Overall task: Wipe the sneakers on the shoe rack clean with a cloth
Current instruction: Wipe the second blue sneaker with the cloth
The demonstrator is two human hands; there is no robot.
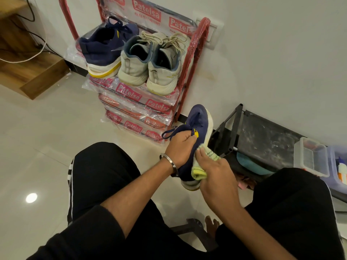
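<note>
three sneakers sit on the top shelf of the red shoe rack (195, 59) in the upper middle of the frame: a navy sneaker (105, 47) with a yellow-edged sole on the left, then a pair of grey sneakers (150, 62) side by side, heels toward the camera. the rack's shelves are wrapped in printed plastic. below it, at the centre of the frame, the left hand (180, 147), a metal bangle (170, 164) on its wrist, grips a second navy sneaker (201, 119), fingers curled over its upper, toe pointing up toward the wall. just right of it the right hand (214, 173) clutches a yellow-green cloth (199, 171) and presses it against the shoe's side near the heel. at the right edge a low black rack (262, 132) holds a clear plastic box (311, 158).
</note>
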